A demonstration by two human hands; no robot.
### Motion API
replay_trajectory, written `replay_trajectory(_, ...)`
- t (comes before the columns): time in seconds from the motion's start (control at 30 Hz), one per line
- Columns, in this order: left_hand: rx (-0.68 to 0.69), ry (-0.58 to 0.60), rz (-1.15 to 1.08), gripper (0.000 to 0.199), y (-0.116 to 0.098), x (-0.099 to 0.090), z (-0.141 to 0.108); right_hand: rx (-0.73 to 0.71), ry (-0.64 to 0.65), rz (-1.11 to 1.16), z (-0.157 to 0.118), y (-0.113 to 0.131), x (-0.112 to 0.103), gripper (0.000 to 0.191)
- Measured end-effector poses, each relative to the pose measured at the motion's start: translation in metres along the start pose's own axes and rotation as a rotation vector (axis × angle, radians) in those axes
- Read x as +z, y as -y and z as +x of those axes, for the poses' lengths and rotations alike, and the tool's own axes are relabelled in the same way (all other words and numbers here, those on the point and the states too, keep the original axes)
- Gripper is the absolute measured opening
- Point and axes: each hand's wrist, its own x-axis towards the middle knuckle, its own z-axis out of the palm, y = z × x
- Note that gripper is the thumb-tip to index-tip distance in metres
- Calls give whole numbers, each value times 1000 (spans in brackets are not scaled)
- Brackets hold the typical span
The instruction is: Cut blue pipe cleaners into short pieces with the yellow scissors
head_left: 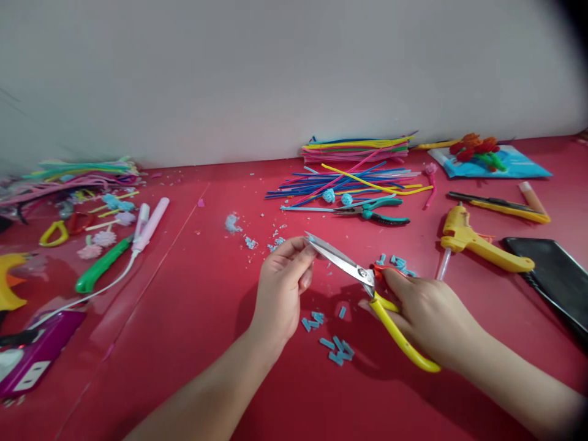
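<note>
Red worktop (184, 343). Above it: scissors (362, 274), one pair, right hand (425, 306) clamped round the handles, presumably to work the blades. Left hand (280, 288), thumb and forefinger pinched together at the blade tips, perhaps steadying something; I cannot tell what. Blue snippets (337, 357), loose below, seemingly within easy reach. Glue gun (482, 248), parked right, likely for elbow room.

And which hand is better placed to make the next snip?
Probably the right hand: it grips the scissors by the handles, with the blades pointing toward the left hand. The left is by the blade tips, away from the handles.
</note>
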Motion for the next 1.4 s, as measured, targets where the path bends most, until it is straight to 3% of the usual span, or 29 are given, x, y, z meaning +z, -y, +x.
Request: replay_trajectory(1.4, 60, -4, -19, 4, -2, 2, -3, 10, -49, -45, -1, 6, -9, 33)
